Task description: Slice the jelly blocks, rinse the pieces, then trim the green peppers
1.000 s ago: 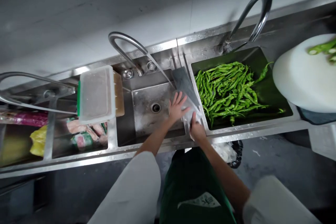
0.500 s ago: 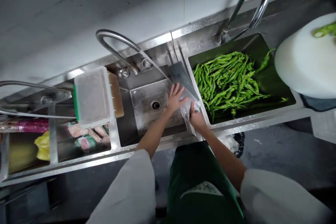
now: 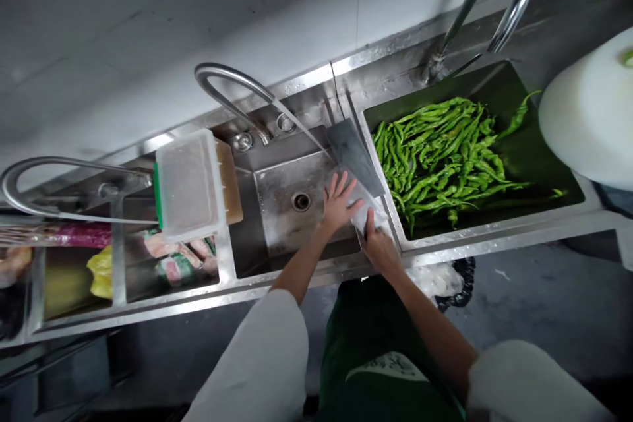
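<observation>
A broad, flat grey cleaver lies slantwise over the right side of the middle sink. Its lower end is wet and shiny, and its handle is hidden. My right hand is closed around that near end, with one finger stretched along it. Fingers spread, my left hand rests against the wet lower part of the cleaver. From the middle faucet, a thin stream of water slants down onto the cleaver by my left fingertips.
Green chili peppers fill much of the right sink. Beside it stands a large white round board. To the left, a lidded plastic box straddles the sink edge above packaged meat. A yellow bag lies farther left.
The whole scene has shifted slightly right in view. My left hand stays spread on the cleaver, and my right hand keeps its hold. Water still runs.
</observation>
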Tool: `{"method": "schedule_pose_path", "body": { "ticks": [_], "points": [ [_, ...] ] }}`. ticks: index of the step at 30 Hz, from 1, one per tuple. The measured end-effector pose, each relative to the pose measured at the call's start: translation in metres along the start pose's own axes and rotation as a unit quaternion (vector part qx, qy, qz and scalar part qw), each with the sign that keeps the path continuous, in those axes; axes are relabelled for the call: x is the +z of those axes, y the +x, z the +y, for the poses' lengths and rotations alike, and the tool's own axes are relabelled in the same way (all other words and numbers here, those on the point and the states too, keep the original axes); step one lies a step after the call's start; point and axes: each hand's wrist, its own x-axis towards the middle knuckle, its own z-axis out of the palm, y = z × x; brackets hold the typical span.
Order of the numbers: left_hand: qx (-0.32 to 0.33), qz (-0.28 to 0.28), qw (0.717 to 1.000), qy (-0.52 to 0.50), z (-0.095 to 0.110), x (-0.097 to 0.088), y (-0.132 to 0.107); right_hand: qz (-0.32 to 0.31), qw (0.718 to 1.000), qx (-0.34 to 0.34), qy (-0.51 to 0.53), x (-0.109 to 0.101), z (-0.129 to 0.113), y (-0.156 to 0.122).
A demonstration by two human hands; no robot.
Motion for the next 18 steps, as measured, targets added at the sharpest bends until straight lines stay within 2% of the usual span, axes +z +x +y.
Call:
{"method": "schedule_pose_path", "body": {
  "ticks": [2,6,11,16,18],
  "points": [
    [-0.007,-0.001,1.0,0.0,0.0,0.001,0.0,-0.013,1.0,-0.006,0.0,0.0,0.001,0.001],
    [-0.019,0.016,1.0,-0.001,-0.003,-0.002,0.011,0.016,0.999,-0.026,-0.023,-0.01,0.006,0.018],
    [-0.056,0.021,0.998,0.02,-0.006,0.001,-0.007,-0.033,0.995,-0.073,-0.065,-0.018,0.019,0.022],
    [-0.093,0.044,0.994,0.026,-0.009,-0.001,-0.002,0.005,0.989,-0.109,-0.097,-0.03,0.027,0.041],
    [-0.104,0.047,0.993,0.019,-0.007,0.0,-0.007,-0.009,0.987,-0.121,-0.103,-0.03,0.031,0.043]
  ]
}}
